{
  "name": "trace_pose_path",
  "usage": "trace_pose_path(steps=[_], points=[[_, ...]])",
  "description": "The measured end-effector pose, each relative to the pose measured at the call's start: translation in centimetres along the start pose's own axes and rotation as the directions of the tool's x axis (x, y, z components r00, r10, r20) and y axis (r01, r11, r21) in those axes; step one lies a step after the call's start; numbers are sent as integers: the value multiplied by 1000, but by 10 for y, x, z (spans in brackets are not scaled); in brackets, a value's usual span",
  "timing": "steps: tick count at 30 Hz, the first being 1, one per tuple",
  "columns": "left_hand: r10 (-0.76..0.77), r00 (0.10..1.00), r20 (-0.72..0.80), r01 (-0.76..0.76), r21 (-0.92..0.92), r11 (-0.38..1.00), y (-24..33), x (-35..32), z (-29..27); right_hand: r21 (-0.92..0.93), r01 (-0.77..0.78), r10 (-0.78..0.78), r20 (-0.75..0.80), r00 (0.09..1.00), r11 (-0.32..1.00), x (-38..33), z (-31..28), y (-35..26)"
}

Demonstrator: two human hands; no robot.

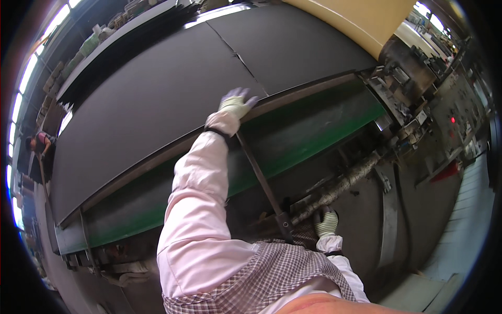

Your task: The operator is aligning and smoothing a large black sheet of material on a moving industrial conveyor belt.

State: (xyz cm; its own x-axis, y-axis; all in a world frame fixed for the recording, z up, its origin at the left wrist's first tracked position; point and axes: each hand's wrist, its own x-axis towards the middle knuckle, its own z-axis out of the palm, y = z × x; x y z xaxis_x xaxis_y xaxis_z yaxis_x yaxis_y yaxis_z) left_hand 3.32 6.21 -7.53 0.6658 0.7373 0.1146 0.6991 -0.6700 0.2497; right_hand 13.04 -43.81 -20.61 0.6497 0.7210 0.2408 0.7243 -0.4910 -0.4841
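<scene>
The wide black sheet (157, 99) on the machine looks matt and smooth, like rubber or board (which of the two cannot be told), and its dark metal edge rail (172, 149) is dull and worn. Both the left hand (236, 103) and the right hand (326, 222) wear knitted cloth gloves, with soft pink fabric sleeves. The green belt (314, 131) below has a slight sheen.

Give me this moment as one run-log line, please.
left hand: gloved, flat on dark sheet | right hand: gloved, low by wrapped roller | grip: unclear
</scene>
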Motion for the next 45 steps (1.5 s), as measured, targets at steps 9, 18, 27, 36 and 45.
trace_pose_path(steps=[9,18,27,36,45], points=[[-716,690,-105,723,154,674,-249,-183,-91,3,12,-12,0,1000,1000,2,-6,-8],[-484,872,-75,483,290,826,-195,-147,-67,-13,-64,64,50,997,998,2,-8,-12],[-627,770,-116,637,98,765,-224,-189,-76,-82,-56,67,142,988,995,0,-8,-8],[-362,930,-58,367,169,915,-118,-131,-54,9,13,-14,42,999,1000,1,-15,-12],[-235,965,121,196,268,943,-8,-43,-39,62,0,-5,84,996,998,4,-17,-10]])
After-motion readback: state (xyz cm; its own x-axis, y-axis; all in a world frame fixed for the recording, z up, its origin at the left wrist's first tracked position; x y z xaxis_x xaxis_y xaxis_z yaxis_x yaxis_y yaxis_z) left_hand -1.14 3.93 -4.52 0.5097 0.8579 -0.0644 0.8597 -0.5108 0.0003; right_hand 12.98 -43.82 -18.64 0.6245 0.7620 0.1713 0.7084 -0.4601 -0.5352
